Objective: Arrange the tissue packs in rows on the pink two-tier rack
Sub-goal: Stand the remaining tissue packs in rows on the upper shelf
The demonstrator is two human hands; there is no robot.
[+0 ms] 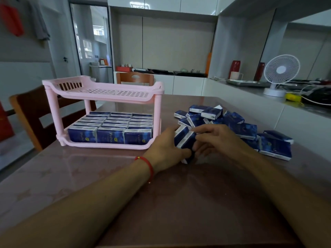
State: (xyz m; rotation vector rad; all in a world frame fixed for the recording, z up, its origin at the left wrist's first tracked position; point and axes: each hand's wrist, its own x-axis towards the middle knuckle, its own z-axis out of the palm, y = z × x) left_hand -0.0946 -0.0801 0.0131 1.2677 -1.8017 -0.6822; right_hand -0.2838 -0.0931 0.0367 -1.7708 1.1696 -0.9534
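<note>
The left grip [167, 148] curled round a few dark blue tissue packs [184, 137] held just above the counter [125, 185], thumb underneath. The right grip [214, 138] pinched the same packs from the other side. Just behind lay the loose pile of packs [247, 129]. To the left stood the pink two-tier rack [105, 90]: its lower tier [114, 127] held upright packs in three rows, its upper tier [114, 93] was bare.
</note>
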